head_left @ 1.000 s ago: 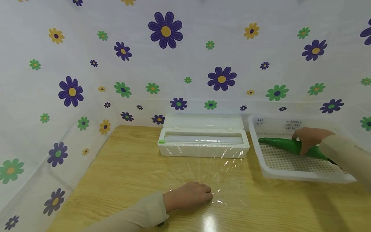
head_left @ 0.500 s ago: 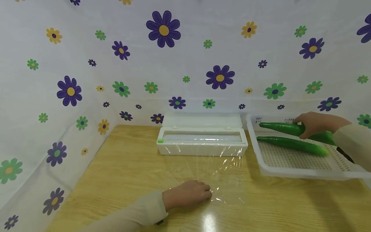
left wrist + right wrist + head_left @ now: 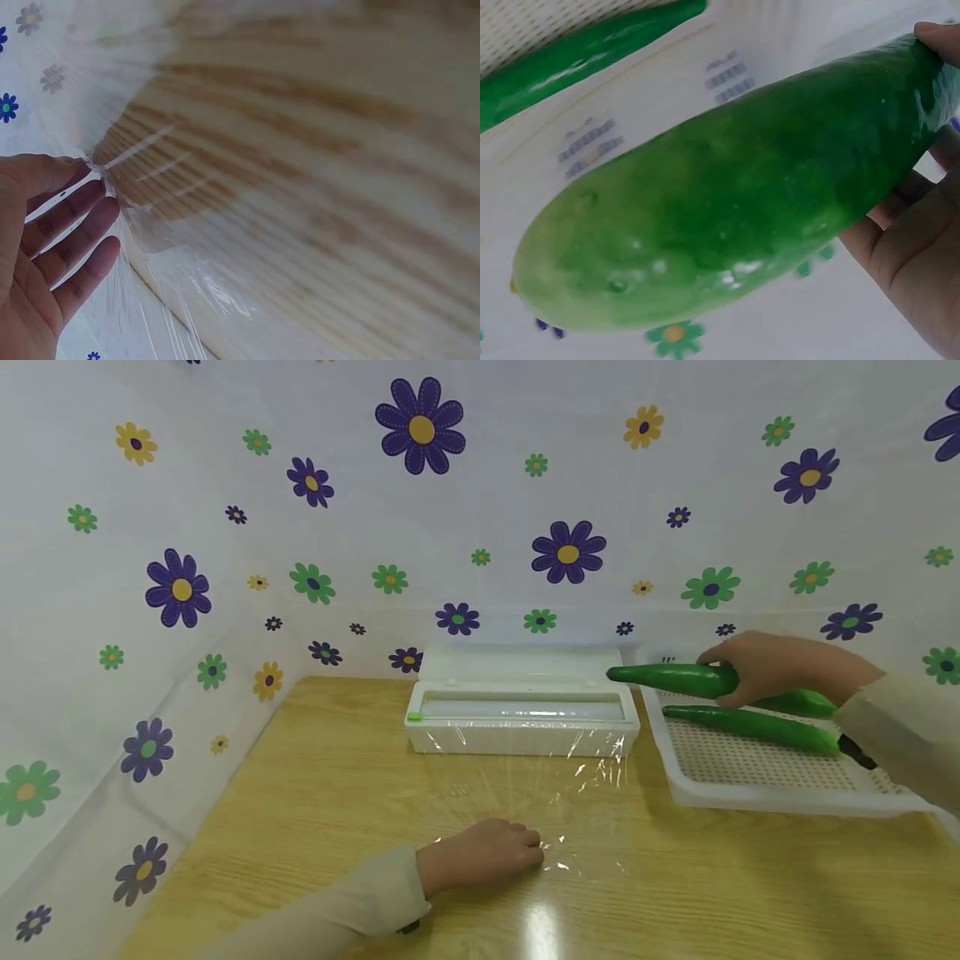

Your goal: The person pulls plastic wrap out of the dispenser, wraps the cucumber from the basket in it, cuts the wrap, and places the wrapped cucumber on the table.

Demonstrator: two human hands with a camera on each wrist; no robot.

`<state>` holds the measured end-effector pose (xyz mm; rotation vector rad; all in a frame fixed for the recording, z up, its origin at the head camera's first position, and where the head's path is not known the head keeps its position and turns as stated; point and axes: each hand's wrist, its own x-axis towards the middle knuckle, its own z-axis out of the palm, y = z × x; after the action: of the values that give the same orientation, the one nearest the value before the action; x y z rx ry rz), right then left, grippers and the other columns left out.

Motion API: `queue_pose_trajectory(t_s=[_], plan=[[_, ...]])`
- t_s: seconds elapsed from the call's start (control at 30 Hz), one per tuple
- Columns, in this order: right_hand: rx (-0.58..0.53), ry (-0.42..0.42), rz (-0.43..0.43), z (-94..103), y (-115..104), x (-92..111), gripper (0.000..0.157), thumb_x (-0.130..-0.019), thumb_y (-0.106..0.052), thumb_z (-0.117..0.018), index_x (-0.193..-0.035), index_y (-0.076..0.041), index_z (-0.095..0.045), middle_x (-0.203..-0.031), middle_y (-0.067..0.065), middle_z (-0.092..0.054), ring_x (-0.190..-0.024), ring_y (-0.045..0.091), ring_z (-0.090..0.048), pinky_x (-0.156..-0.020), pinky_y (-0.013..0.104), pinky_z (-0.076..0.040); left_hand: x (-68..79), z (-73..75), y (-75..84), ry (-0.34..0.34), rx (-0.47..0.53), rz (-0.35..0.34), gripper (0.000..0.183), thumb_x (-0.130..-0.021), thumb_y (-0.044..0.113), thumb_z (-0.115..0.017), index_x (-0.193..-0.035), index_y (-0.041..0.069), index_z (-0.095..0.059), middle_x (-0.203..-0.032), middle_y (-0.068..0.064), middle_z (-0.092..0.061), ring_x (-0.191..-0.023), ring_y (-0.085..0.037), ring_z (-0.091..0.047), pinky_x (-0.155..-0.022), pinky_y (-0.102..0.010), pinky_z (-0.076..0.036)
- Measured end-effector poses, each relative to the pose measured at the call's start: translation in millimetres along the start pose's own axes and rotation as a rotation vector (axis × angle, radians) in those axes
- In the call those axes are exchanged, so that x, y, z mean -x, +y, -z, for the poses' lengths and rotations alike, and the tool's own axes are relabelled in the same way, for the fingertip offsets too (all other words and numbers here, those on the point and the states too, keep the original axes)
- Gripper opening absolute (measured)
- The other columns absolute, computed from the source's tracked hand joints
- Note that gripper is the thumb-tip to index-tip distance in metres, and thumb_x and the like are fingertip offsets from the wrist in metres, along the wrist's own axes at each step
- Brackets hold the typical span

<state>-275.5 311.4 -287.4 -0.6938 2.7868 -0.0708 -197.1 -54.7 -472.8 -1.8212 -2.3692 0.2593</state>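
A green cucumber [image 3: 667, 679] is in my right hand [image 3: 780, 667], raised over the far side of the white basket, its dark narrow end pointing left. In the right wrist view the thumb and fingers grip this cucumber [image 3: 727, 195] near the dark end. A second cucumber [image 3: 757, 728] lies in the basket below. My left hand [image 3: 480, 858] is low over the table, holding the end of a sheet of cling film [image 3: 585, 810]. Thumb and forefinger pinch the gathered film [image 3: 225, 292] in the left wrist view, while the other fingers are spread.
The cling film runs from a white dispenser box [image 3: 517, 739], its lid [image 3: 517, 664] raised, against the flowered sheet [image 3: 480, 510]. To its right stands the perforated basket [image 3: 795, 802]. The wooden table [image 3: 322, 785] reaches toward me.
My right hand has lifted one cucumber from the basket and carried it up and left, uncovering the second one. The left hand keeps holding the film in nearly the same place.
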Motion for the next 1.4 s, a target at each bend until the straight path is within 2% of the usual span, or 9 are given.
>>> queue_pose_trajectory(t_s=[0.23, 0.37, 0.57, 0.73, 0.97, 1.13, 1.23, 1.4], plan=[[0.0, 0.026, 0.134, -5.6, -60, -23, 0.046, -0.073, -0.019, -0.073, -0.114, 0.0, -0.063, -0.087, -0.001, -0.064, -0.072, 0.01, -0.051, -0.069, 0.03, -0.048, 7.1, 0.6, -2.2, -0.006, 0.008, -0.003, 0.013, -0.091, 0.018, -0.057, -0.1, 0.022, -0.065, -0.101, 0.009, -0.064, -0.085, -0.005, -0.06, -0.071, -0.017, -0.049], [-0.008, 0.021, 0.201, -12.2, -94, -39, 0.041, -0.073, -0.019, -0.072, -0.11, -0.003, -0.063, -0.084, -0.002, -0.063, -0.072, 0.01, -0.051, -0.068, 0.028, -0.048, 13.0, -1.6, -3.4, -0.004, 0.033, 0.008, 0.016, -0.094, 0.018, -0.053, -0.104, 0.022, -0.064, -0.105, 0.008, -0.065, -0.09, -0.006, -0.061, -0.073, -0.018, -0.05], [-0.018, -0.023, 0.298, -37.7, -131, -63, 0.034, -0.075, -0.019, -0.073, -0.105, -0.004, -0.064, -0.084, -0.002, -0.062, -0.071, 0.008, -0.051, -0.068, 0.027, -0.048, 28.0, -0.5, -3.7, -0.023, 0.089, 0.05, 0.019, -0.096, 0.019, -0.05, -0.108, 0.021, -0.065, -0.105, 0.006, -0.065, -0.092, -0.007, -0.062, -0.078, -0.018, -0.051], [-0.032, -0.037, 0.319, -62.1, -150, -76, 0.031, -0.076, -0.019, -0.073, -0.103, -0.007, -0.064, -0.085, -0.003, -0.062, -0.071, 0.007, -0.051, -0.068, 0.026, -0.047, 44.7, 1.4, -7.6, -0.009, 0.096, 0.085, 0.016, -0.095, 0.02, -0.052, -0.104, 0.022, -0.065, -0.102, 0.006, -0.065, -0.091, -0.006, -0.062, -0.076, -0.019, -0.051], [-0.093, -0.019, 0.33, -81.3, -163, -88, 0.04, -0.076, -0.019, -0.075, -0.109, -0.005, -0.06, -0.092, 0.0, -0.065, -0.076, 0.008, -0.056, -0.074, 0.029, -0.05, 78.1, 4.9, -26.9, 0.021, 0.086, 0.13, 0.004, -0.088, 0.018, -0.063, -0.085, 0.019, -0.065, -0.078, 0.007, -0.059, -0.069, -0.007, -0.054, -0.06, -0.02, -0.046], [-0.119, -0.006, 0.316, -94.5, -173, -95, 0.043, -0.074, -0.019, -0.077, -0.108, -0.006, -0.055, -0.091, 0.001, -0.063, -0.077, 0.011, -0.055, -0.074, 0.03, -0.05, 100.6, 8.1, -37.0, -0.024, 0.088, 0.152, 0.012, -0.078, 0.027, -0.073, -0.083, 0.019, -0.066, -0.073, 0.008, -0.057, -0.064, -0.005, -0.053, -0.057, -0.02, -0.045], [-0.119, 0.011, 0.312, -103.1, -179, -99, 0.045, -0.072, -0.024, -0.08, -0.104, -0.008, -0.052, -0.086, 0.0, -0.06, -0.073, 0.011, -0.052, -0.07, 0.03, -0.049, 107.5, 9.7, -39.0, -0.051, 0.097, 0.159, 0.015, -0.076, 0.028, -0.074, -0.084, 0.019, -0.066, -0.074, 0.008, -0.058, -0.065, -0.005, -0.054, -0.057, -0.021, -0.045], [-0.136, 0.002, 0.337, -114.8, -189, -105, 0.044, -0.071, -0.025, -0.081, -0.099, -0.01, -0.05, -0.08, -0.002, -0.056, -0.069, 0.011, -0.048, -0.064, 0.027, -0.046, 109.4, 10.7, -39.7, -0.061, 0.09, 0.156, 0.006, -0.078, 0.019, -0.071, -0.082, 0.02, -0.067, -0.075, 0.008, -0.06, -0.066, -0.006, -0.056, -0.055, -0.02, -0.044]])
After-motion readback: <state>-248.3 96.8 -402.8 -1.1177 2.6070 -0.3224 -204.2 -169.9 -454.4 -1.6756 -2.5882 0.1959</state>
